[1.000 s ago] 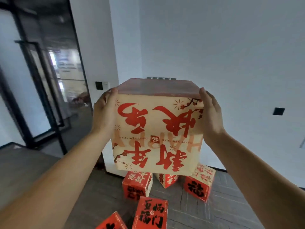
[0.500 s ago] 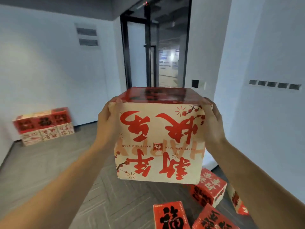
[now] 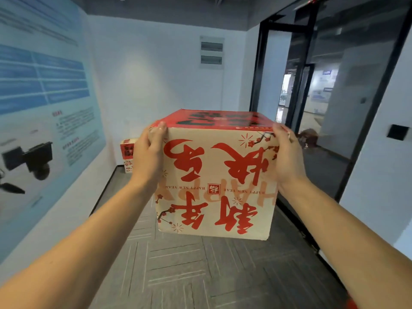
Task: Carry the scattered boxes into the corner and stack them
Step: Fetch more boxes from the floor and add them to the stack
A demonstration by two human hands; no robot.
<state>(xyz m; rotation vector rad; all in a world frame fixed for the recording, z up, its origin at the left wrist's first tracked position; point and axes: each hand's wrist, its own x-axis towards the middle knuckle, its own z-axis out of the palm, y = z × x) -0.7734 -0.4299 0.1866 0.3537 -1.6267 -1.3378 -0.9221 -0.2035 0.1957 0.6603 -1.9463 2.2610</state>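
Carrying | New Year carton (image 3: pixel 216 186) is hanging in mid-air above the floor (image 3: pixel 200 275), print upside down, facing the corner stack (image 3: pixel 127 152) | left hand (image 3: pixel 147 157) and right hand (image 3: pixel 287 157) are clamping opposite sides, thumbs wrapping the near edges, likely preventing slip.

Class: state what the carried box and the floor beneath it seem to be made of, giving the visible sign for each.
The carried box looks like printed cardboard, matte tan with red ink; its edges are creased and the bottom corner is slightly ragged. The floor is probably grey carpet tile: dull, unreflective, with straight seams and line patterns set at differing angles.
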